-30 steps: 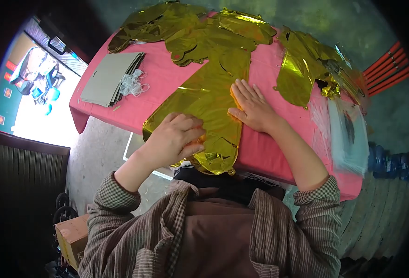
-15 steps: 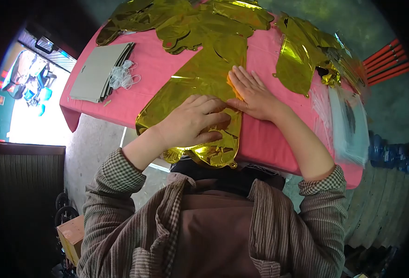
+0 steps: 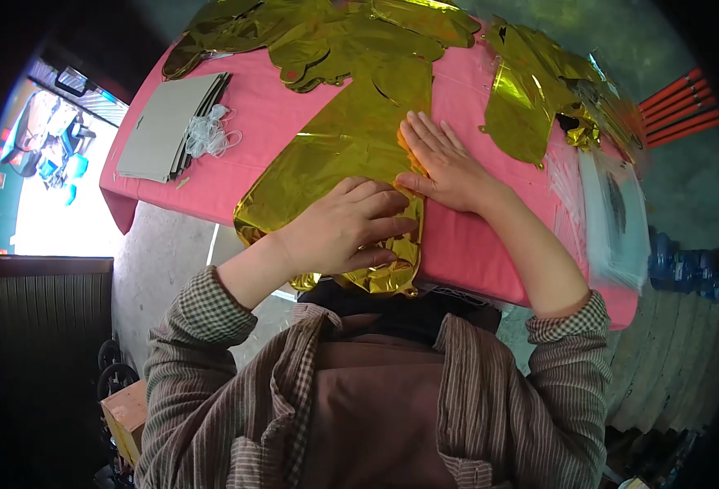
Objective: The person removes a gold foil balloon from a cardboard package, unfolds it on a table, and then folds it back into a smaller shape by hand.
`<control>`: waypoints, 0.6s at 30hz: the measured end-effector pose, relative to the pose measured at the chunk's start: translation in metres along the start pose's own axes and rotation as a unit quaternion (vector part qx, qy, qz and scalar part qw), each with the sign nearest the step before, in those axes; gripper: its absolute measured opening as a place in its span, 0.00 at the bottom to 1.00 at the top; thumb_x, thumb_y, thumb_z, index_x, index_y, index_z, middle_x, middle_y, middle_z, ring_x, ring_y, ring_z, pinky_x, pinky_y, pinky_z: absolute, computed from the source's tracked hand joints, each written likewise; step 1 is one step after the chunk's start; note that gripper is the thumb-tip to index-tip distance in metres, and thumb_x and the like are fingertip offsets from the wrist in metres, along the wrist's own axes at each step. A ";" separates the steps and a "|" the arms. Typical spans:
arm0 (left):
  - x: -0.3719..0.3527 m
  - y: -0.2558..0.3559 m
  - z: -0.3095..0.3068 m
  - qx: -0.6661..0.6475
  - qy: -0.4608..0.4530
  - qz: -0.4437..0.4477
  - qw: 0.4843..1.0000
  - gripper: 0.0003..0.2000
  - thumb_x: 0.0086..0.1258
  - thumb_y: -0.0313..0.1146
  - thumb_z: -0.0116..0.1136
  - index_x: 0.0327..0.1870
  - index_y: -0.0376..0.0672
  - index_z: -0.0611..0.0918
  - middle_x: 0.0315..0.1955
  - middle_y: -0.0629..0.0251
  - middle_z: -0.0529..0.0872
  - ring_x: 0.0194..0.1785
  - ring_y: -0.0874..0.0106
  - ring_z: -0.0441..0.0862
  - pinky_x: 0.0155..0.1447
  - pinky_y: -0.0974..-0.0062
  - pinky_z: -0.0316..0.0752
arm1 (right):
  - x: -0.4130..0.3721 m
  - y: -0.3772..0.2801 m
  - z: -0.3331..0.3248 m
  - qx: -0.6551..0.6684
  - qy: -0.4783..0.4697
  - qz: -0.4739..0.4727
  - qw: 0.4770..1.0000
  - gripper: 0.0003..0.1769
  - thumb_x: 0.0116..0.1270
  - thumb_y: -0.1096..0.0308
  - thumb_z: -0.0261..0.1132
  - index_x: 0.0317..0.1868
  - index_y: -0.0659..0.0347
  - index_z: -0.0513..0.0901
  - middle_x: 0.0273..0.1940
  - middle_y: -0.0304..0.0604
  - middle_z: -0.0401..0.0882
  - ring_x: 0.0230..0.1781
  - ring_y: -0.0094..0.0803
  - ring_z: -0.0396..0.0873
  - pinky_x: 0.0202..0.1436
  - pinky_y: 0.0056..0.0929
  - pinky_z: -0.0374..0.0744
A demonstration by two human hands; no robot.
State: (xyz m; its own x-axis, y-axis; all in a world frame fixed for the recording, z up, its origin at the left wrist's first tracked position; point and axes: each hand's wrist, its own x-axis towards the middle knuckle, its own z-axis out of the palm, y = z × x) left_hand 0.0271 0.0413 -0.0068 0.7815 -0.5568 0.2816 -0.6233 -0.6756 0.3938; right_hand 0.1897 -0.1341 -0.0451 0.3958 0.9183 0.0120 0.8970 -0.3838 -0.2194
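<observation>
A flat gold foil balloon [image 3: 339, 159] lies on the pink tablecloth [image 3: 473, 244], its near end hanging over the table's front edge. My left hand [image 3: 343, 228] lies flat on the balloon's near part, fingers stretched toward the right. My right hand [image 3: 445, 167] presses flat on the balloon's right edge, fingers apart and pointing away from me. The two hands almost touch at the fingertips. Neither hand grips anything.
More gold foil balloons [image 3: 335, 37] are heaped at the table's far side and at the right [image 3: 530, 102]. A stack of grey cards [image 3: 168, 126] with a bundle of white string [image 3: 207, 134] lies at the left. Clear plastic bags [image 3: 612, 220] sit at the right edge.
My left hand went from curled at the balloon's near left edge to flat, sliding right across the foil toward my right hand. My right hand stayed pressed in place.
</observation>
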 end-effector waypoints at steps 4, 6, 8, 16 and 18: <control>0.002 0.000 -0.004 -0.005 -0.025 -0.013 1.000 0.22 0.57 0.40 0.65 0.53 0.48 0.77 0.54 0.62 0.74 0.59 0.61 0.70 0.64 0.61 0.63 | 0.000 -0.001 -0.002 0.013 0.005 0.001 1.000 0.47 0.68 0.35 0.46 0.75 0.60 0.44 0.76 0.53 0.37 0.77 0.43 0.35 0.77 0.43 0.38; 0.003 0.000 -0.004 -0.008 -0.028 -0.012 0.999 0.22 0.57 0.40 0.65 0.53 0.48 0.76 0.55 0.61 0.73 0.59 0.61 0.69 0.64 0.61 0.63 | -0.001 0.000 -0.003 0.014 0.009 -0.002 1.000 0.47 0.68 0.35 0.46 0.75 0.59 0.44 0.76 0.53 0.37 0.77 0.43 0.34 0.77 0.43 0.38; 0.003 0.002 -0.005 0.018 -0.011 -0.021 1.000 0.23 0.56 0.41 0.66 0.53 0.48 0.76 0.55 0.60 0.73 0.60 0.60 0.69 0.64 0.61 0.63 | -0.002 -0.001 -0.005 0.017 0.008 -0.001 1.000 0.47 0.68 0.36 0.46 0.75 0.59 0.44 0.76 0.52 0.37 0.77 0.43 0.34 0.77 0.44 0.38; 0.003 0.002 -0.005 0.018 -0.017 -0.014 1.000 0.24 0.56 0.41 0.66 0.54 0.47 0.76 0.56 0.61 0.73 0.61 0.60 0.69 0.64 0.61 0.63 | -0.003 0.002 -0.007 0.040 -0.009 -0.005 0.999 0.48 0.67 0.34 0.46 0.74 0.63 0.47 0.76 0.53 0.37 0.77 0.41 0.34 0.76 0.48 0.36; 0.003 0.002 -0.005 0.019 -0.009 -0.011 1.000 0.24 0.56 0.41 0.66 0.54 0.47 0.76 0.56 0.61 0.73 0.61 0.60 0.68 0.64 0.61 0.64 | -0.003 0.003 -0.005 0.034 -0.007 -0.007 0.999 0.48 0.67 0.34 0.46 0.74 0.63 0.48 0.76 0.52 0.38 0.77 0.41 0.34 0.76 0.48 0.36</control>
State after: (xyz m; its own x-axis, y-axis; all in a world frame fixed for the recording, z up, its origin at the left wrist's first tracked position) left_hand 0.0286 0.0403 -0.0007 0.7943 -0.5506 0.2567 -0.6072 -0.7057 0.3652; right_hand 0.1925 -0.1384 -0.0405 0.3798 0.9251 0.0025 0.8867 -0.3632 -0.2860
